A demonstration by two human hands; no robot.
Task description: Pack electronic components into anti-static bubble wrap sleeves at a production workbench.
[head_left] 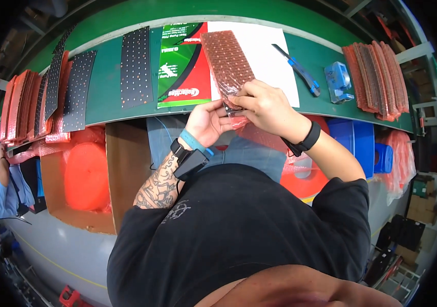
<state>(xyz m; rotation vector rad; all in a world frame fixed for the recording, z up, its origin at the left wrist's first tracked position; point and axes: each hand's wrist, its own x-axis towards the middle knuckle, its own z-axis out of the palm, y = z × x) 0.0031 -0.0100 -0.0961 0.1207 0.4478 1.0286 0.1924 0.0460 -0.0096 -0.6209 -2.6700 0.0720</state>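
Observation:
A dotted strip panel in a pink bubble-wrap bag (227, 53) slants away from me over the table's front edge. My right hand (274, 107) pinches the bag's near end between thumb and fingers. Palm up, my left hand (207, 122) has its thumb and fingers curled at the same end, holding it from the left. Loose pink wrap hangs below the fingers. Under the far part of the bag lie a green and red printed sheet (180, 77) and a white sheet (274, 56).
Black dotted strips (135, 66) lie left of the sheets, and pink-wrapped stacks (21, 107) stand farther left. A blue cutter knife (303, 74), a blue tape dispenser (337, 82) and another wrapped stack (374, 79) are at right. A cardboard box (121, 169) holds a red wrap roll (86, 176).

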